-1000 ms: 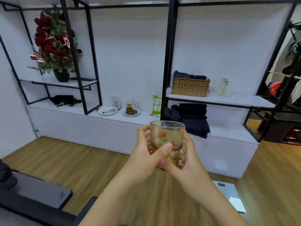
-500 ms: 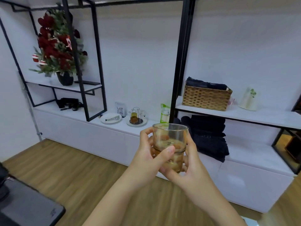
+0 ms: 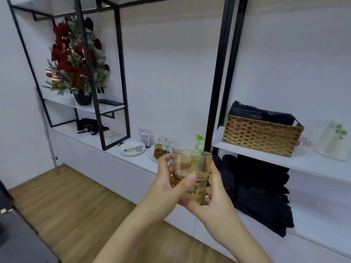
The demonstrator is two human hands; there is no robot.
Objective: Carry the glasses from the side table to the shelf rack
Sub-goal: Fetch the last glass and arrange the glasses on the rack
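Glasses: two amber tumblers [image 3: 191,173], seemingly stacked one in the other, are held upright in mid-air in front of the shelf rack [image 3: 218,76], touching no surface.
Left hand: the left hand [image 3: 167,185] is wrapped round the stack, the thumb laid across the near side and the fingers curled behind.
Right hand: the right hand [image 3: 212,198] is cupped round the right side and base of the stack, the fingers curled under it.
Rack: black metal uprights and white boards are set against a white wall.
Low counter: a long white counter [image 3: 133,160] is run along the wall; a white plate [image 3: 132,148] with tongs and a small wire holder [image 3: 161,146] with an amber glass are stood on it, near a small QR-code sign [image 3: 144,136].
Right shelf: a wicker basket [image 3: 260,136] filled with dark towels is set on the white board; folded dark towels [image 3: 262,192] are piled below it.
Left shelf: a red and green potted arrangement [image 3: 76,59] is stood on the upper board.
Floor: wood-look planks [image 3: 62,204] are laid up to the counter.
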